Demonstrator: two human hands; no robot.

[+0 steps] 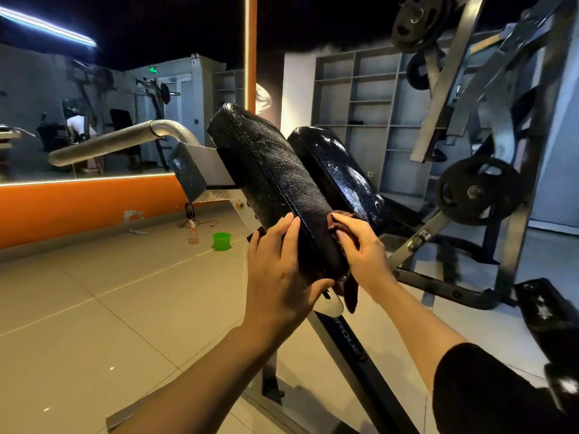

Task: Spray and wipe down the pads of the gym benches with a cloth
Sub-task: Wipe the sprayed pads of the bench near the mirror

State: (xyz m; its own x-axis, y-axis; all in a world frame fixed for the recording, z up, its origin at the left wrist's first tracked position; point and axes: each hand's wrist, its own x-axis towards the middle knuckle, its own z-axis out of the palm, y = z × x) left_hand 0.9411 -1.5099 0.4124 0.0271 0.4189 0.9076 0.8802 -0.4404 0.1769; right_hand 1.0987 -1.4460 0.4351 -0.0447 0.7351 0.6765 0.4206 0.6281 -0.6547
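Observation:
A long black glossy bench pad (pixel 269 170) slants up and away in the centre, its surface wet. A second black pad (pixel 341 170) lies just right of it, streaked with wet patches. My left hand (pixel 279 270) rests on the near pad's left side, fingers straight on top and thumb under its lower end. My right hand (pixel 360 245) grips a dark red cloth (pixel 351 292) against the pad's right edge; the cloth's tail hangs below the hand. A clear spray bottle (pixel 193 234) stands on the floor at the back left.
A green cup (pixel 221 241) sits on the tiles beside the bottle, with a cable behind it. A grey padded handle bar (pixel 106 142) juts left. Weight plates (pixel 476 191) and steel frame crowd the right. An orange wall and mirror run along the left.

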